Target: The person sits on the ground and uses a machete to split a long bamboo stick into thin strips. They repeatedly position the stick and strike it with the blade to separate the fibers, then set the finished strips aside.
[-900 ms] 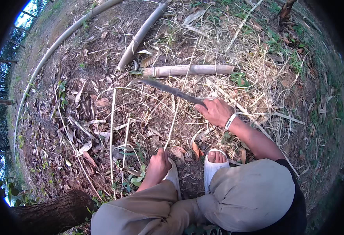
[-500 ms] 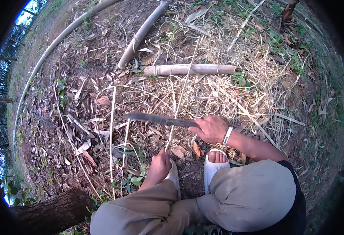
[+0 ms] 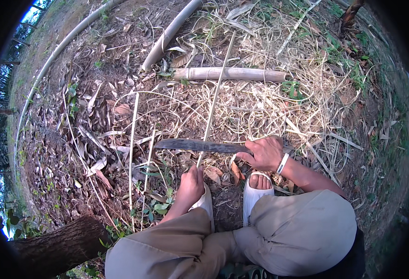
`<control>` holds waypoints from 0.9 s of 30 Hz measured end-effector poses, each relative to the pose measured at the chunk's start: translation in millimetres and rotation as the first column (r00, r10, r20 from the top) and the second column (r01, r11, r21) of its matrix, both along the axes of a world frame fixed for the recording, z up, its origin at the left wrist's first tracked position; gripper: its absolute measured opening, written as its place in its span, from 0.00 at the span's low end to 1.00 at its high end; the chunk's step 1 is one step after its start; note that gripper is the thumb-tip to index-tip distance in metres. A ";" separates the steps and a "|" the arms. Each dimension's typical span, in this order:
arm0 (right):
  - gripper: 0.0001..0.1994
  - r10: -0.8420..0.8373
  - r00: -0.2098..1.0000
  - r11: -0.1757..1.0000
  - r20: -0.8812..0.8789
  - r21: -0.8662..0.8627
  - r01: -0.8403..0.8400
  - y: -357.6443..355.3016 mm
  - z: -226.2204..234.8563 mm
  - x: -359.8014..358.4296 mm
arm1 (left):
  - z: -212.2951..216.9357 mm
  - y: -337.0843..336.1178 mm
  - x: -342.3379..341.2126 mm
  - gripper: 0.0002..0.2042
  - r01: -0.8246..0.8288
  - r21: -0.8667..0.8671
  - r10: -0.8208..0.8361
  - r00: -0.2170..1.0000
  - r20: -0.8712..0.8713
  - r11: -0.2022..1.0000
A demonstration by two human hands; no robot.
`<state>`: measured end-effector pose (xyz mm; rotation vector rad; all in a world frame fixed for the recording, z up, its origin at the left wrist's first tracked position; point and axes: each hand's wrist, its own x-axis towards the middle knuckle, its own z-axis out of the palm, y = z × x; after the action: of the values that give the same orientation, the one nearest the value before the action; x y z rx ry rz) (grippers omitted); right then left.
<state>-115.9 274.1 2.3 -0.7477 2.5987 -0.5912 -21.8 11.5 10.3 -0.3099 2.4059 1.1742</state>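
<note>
Bamboo strip [image 3: 216,93] gripped by left hand [image 3: 190,185]; right hand [image 3: 266,152], closed on knife [image 3: 199,146], had lowered blade across strip since earlier.

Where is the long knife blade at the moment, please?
In the head view, the knife blade lies level at mid-frame, held in the right hand, crossing the thin bamboo strip just above the left hand.

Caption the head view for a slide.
Squatting person's left hand grips a thin bamboo strip while the right hand lays a long knife across it.
</note>
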 end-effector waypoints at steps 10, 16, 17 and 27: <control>0.28 -0.009 0.997 0.998 -0.079 -0.055 0.005 -1.7 15.0 -4.2 | 7.8 -4.3 1.5 0.10 0.122 -0.047 -0.126 0.989 -0.081 0.991; 0.29 0.031 0.998 0.999 -0.059 0.027 -0.030 5.4 -3.5 -8.7 | 6.7 -1.4 8.1 0.18 -0.076 0.108 0.065 0.993 0.101 0.991; 0.29 0.006 0.999 1.000 -0.054 0.015 -0.005 3.6 -6.0 -7.4 | 0.3 -2.3 8.1 0.19 -0.096 0.101 0.085 0.991 0.102 0.990; 0.26 -0.033 0.995 0.999 -0.097 -0.043 0.029 -6.2 -4.8 -13.8 | -3.6 -4.4 2.9 0.21 -0.118 0.114 0.113 0.992 0.053 0.986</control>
<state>-129.7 267.9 -2.5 -0.7684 2.6993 -0.6354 -18.9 7.1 6.7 -0.4394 2.2943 1.3377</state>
